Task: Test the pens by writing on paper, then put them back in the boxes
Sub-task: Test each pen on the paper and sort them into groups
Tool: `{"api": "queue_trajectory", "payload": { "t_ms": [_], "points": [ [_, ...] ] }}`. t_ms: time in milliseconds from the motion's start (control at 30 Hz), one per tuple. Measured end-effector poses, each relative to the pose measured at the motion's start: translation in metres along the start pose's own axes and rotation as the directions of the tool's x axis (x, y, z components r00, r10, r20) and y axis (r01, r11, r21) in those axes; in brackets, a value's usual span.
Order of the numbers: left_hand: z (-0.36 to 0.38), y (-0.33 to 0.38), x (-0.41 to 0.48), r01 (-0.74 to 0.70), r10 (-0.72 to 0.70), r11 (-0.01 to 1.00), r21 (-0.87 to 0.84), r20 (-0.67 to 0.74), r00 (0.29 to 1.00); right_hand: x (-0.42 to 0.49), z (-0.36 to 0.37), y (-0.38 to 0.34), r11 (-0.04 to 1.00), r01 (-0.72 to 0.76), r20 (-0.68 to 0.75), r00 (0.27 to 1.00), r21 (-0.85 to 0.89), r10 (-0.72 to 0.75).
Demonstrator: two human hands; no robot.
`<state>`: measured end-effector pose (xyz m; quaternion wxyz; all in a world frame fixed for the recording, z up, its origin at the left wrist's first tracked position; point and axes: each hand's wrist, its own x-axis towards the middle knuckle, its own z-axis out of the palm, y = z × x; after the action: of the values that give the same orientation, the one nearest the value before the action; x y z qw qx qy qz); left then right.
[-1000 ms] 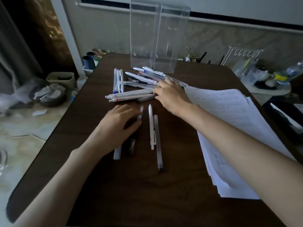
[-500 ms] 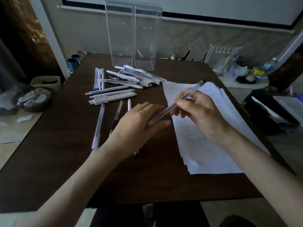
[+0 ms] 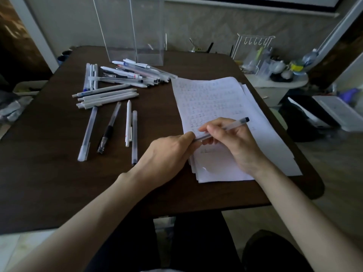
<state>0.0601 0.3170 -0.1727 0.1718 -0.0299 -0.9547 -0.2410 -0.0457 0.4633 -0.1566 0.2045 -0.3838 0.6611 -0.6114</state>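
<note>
My right hand holds a clear pen with a black end over the stack of paper. At the pen's lower end, my left hand pinches it, probably at the cap. The paper carries rows of small written marks. Several white and clear pens lie heaped on the dark table in front of two tall clear boxes. More white pens lie in a row to the left, and several single pens lie nearer me.
Right of the table, a white wire rack and small bottles stand on a low white shelf. Further right on the floor sits a white tray. The table's front edge is close to my lap.
My right hand picked a clear pen from the heap and carried it over the paper. My left hand left the single pens and came across to pinch the pen's lower end.
</note>
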Motion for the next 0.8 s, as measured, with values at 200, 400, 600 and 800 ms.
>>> {"api": "queue_trajectory", "payload": {
  "t_ms": [200, 400, 600, 800],
  "points": [
    [0.0, -0.003, -0.001, -0.001, 0.003, 0.998, 0.055, -0.021, 1.0, 0.0, -0.003, 0.007, 0.999, 0.04, -0.029, 0.999, 0.021, -0.039],
    [-0.004, 0.002, 0.001, 0.164, -0.164, 0.986, 0.015, -0.038, 0.986, 0.0, -0.01, 0.008, 0.987, 0.068, -0.182, 0.982, 0.146, -0.041],
    [-0.002, 0.001, -0.006, -0.156, 0.15, 0.983, 0.092, 0.067, 0.986, -0.005, -0.018, 0.009, 0.989, 0.033, -0.417, 0.904, -0.143, -0.09],
    [0.008, -0.004, -0.008, -0.218, 0.186, 0.956, 0.194, 0.168, 0.968, -0.01, -0.017, 0.014, 0.968, -0.129, -0.361, 0.932, -0.214, 0.044]
  ]
}}
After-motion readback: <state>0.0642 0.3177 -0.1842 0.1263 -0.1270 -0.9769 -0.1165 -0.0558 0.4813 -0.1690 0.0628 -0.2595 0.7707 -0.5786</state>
